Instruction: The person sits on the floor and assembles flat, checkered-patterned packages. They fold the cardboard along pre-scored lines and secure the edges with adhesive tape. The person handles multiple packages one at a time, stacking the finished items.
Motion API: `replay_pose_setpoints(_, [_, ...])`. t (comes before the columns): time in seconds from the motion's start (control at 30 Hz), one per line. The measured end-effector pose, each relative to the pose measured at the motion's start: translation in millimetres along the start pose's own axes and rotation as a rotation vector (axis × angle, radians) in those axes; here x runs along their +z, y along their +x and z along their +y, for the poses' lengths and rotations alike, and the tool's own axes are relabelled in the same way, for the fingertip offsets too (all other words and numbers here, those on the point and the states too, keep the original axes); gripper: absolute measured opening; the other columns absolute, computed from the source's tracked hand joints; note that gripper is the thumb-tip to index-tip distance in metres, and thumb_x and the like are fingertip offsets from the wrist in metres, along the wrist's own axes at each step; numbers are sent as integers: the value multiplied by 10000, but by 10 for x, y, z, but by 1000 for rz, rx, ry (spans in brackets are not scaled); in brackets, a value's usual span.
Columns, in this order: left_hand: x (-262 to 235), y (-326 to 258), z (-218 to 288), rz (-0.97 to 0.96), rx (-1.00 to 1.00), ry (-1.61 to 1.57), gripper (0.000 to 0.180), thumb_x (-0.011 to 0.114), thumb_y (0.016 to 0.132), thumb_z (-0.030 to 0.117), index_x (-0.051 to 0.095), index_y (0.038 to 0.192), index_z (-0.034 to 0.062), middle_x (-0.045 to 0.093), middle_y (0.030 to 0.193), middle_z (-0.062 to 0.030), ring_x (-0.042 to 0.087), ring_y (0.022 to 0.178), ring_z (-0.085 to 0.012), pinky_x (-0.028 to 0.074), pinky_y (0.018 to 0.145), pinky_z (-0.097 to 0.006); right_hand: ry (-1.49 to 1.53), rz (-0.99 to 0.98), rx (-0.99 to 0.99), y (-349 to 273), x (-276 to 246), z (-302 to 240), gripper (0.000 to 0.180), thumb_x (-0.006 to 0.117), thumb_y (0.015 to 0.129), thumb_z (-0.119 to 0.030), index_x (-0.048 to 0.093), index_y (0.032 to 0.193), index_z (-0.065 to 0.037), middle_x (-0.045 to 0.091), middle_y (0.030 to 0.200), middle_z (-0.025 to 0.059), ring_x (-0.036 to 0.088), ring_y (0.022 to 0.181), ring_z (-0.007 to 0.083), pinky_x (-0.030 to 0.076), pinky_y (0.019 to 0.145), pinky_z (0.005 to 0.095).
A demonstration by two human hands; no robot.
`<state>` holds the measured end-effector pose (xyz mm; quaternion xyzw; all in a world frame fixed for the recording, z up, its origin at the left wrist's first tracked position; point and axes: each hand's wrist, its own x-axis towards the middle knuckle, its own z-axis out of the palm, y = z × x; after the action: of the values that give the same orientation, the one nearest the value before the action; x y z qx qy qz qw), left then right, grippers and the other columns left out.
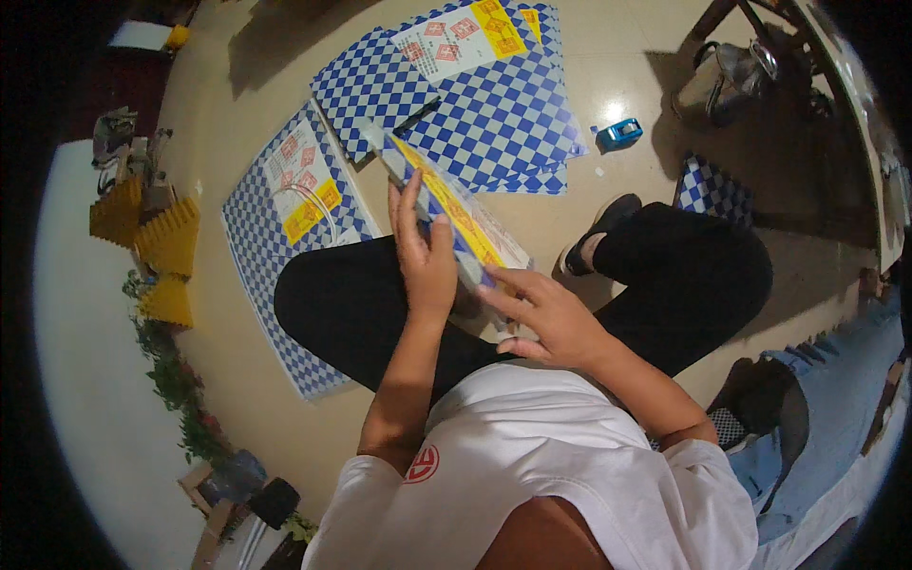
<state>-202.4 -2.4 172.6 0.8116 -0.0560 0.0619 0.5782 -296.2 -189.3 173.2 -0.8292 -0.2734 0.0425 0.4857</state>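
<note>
A slim paper bag (pixel 454 207), white and yellow with blue at its edges, is tilted above my lap and seen nearly edge-on. My left hand (pixel 426 261) lies along its left side with fingers stretched upward and the thumb over its edge. At the near end my right hand (pixel 549 318) grips it, fingers bent; its lower end is partly hidden there. Left of my knee lies a flat blue-and-white checkered bag (pixel 252 204) with white cord handles (pixel 309 201). Ahead, several checkered sheets or flat bags (pixel 503 119) overlap on the floor.
A blue tape dispenser (pixel 619 134) sits right of the sheets. A checkered piece (pixel 708 188) lies beyond my right knee, near a table (pixel 855 114). Yellow jagged pieces (pixel 169 233) and green plants (pixel 176 375) line the left wall. Blue denim cloth (pixel 826 418) hangs at right.
</note>
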Motion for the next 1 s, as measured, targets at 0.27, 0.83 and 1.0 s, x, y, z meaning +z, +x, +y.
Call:
replay_pose_setpoints(0.27, [-146, -14, 42, -32, -42, -17, 544, 458, 926, 32, 404, 1467, 16, 269, 1586, -218, 318, 1445, -304, 219, 1189, -408, 87, 22, -49, 34, 114, 0, 706, 770, 796, -364, 508, 1414, -146, 484, 1429, 203, 498, 1287, 372, 444, 1036, 460])
replay_pose_setpoints(0.83, [-163, -676, 262, -222, 146, 232, 260, 616, 867, 34, 630, 1126, 56, 177, 1607, -281, 248, 1472, -441, 301, 1143, -481, 256, 96, 140, -66, -204, 145, 679, 793, 719, -454, 618, 1319, -188, 577, 1191, 151, 585, 1092, 341, 506, 911, 409])
replay_pose_setpoints(1.0, [-134, -651, 322, -200, 231, 481, 334, 677, 831, 61, 620, 1160, 53, 189, 1595, -297, 233, 1457, -503, 214, 1173, -546, 186, 76, 194, -64, -225, 82, 636, 774, 764, -431, 610, 1334, -202, 573, 1183, 151, 593, 1079, 336, 510, 897, 407])
